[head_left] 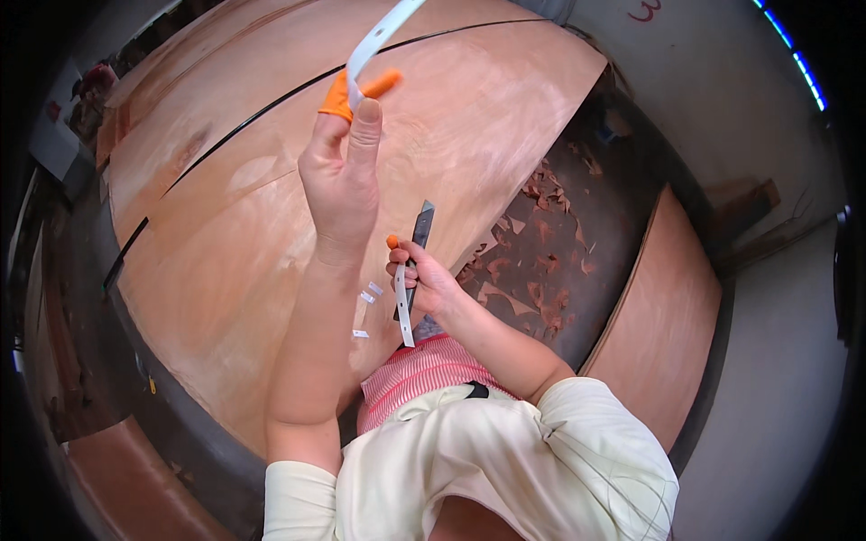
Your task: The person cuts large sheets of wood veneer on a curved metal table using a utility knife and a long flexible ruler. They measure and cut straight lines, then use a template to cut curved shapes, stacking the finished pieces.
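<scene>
The left hand (341, 176) is raised over the wide plywood sheet (271, 234), its grip pinched on a white strip (379, 34) that runs up out of view. The right hand (422, 279), low near the body, is closed around a dark blade (419, 236) and the strip's other end. Open board lies all around. Past the sheet's right edge, wood scraps (550, 243) litter the dark surface (622, 189).

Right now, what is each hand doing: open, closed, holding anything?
Left hand: raised, fingers pinching the upper part of a white strip.
Right hand: closed on a dark knife and the strip's lower end.
</scene>
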Motion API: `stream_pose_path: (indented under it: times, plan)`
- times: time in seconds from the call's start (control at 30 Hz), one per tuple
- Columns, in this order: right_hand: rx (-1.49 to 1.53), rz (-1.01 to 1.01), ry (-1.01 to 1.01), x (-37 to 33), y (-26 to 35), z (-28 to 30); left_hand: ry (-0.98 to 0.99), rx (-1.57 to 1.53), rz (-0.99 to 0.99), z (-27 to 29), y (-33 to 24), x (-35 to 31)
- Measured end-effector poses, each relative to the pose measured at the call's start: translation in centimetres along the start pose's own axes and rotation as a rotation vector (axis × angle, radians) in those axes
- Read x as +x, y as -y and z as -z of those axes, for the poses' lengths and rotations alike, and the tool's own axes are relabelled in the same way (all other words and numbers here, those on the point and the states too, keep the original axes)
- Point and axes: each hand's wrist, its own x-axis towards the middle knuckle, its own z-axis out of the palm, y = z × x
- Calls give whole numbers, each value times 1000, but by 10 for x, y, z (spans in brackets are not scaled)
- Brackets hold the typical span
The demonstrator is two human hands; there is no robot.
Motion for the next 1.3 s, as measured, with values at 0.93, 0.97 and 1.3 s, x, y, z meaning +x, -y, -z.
stream_pose_path:
  times: [0.93,0.97,1.3]
  plan:
    - [-1046,-642,78,43,-87,94,183,1492,482,233,123,-327]
    - [-1045,-657,91,50,-92,99,167,1485,471,233,122,-327]
    - [-1299,-603,12,70,-117,98,215,1561,480,241,128,-331]
